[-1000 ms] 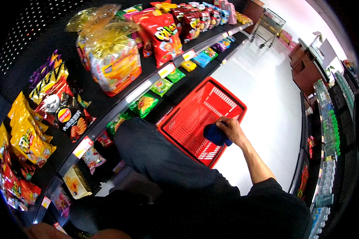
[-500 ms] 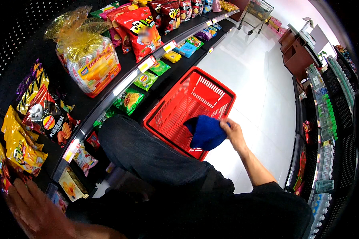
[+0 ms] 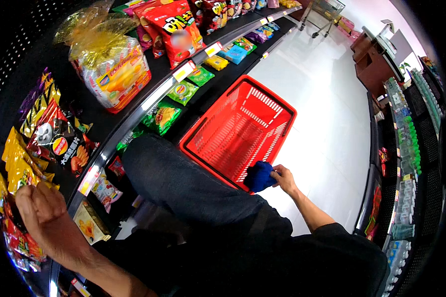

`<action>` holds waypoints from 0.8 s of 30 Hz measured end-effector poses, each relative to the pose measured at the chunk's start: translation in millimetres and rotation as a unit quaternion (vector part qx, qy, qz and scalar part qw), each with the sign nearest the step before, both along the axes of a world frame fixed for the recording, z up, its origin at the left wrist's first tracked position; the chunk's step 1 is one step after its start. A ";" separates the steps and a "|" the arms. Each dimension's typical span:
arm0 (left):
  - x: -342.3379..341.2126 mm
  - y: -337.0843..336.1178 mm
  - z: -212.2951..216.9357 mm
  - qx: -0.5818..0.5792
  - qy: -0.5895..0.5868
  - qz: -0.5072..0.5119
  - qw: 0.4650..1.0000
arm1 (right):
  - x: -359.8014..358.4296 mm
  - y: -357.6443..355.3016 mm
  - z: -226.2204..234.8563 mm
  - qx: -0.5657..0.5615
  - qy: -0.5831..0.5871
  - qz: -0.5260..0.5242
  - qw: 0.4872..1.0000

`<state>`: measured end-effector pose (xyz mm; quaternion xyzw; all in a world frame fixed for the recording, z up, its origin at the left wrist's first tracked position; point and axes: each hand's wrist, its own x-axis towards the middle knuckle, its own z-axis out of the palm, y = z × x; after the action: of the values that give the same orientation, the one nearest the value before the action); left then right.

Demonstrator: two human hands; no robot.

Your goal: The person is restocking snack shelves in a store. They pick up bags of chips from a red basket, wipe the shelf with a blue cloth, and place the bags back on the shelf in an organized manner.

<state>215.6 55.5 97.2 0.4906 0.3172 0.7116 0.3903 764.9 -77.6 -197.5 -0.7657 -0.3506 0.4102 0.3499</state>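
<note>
My right hand (image 3: 284,179) pinches a crumpled dark blue cloth (image 3: 259,176) between thumb and fingers. The cloth hangs over the near right rim of a red plastic shopping basket (image 3: 288,133) on the floor. At the lower left, my left hand (image 3: 40,205) is raised with its fingers curled closed. It is in front of yellow snack bags (image 3: 17,153) on the shelf; whether anything is inside the curled fingers is hidden. Just above those bags leans a black and red chip bag (image 3: 62,143). Red snack bags (image 3: 22,240) lie below my left wrist.
A clear-wrapped bread pack (image 3: 116,74) and a red snack bag (image 3: 176,34) stand on the upper shelf. Green chip packs (image 3: 162,119) lie lower, beside my bent knee (image 3: 153,158). Bottles (image 3: 406,198) line the right shelf. A shopping cart (image 3: 322,17) stands far off.
My left hand has lifted from the shelf's lower edge, and its fingers have curled. My right hand has drawn the cloth down and toward me, bunching it smaller.
</note>
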 end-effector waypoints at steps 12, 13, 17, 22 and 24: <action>-58.5 75.3 -28.9 -0.071 0.068 0.202 0.974 | -78.3 127.0 106.8 0.294 -0.104 0.079 0.947; -65.0 78.1 -31.2 -0.079 0.070 0.230 0.967 | -109.2 147.9 134.9 0.313 -0.038 0.105 0.943; -88.5 85.3 -51.3 -0.107 0.102 0.258 0.955 | -233.0 208.8 219.6 0.371 0.065 0.248 0.893; -94.6 95.3 -68.6 -0.098 0.164 0.247 0.950 | -347.9 273.6 259.9 0.436 0.088 0.391 0.806; -95.7 99.3 -78.1 -0.100 0.192 0.234 0.948 | -386.6 297.6 261.5 0.456 0.089 0.398 0.792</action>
<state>119.9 154.8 19.1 0.4886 0.5617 0.6395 0.1919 378.3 220.0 64.0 -0.2710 -0.7379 0.3719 0.4937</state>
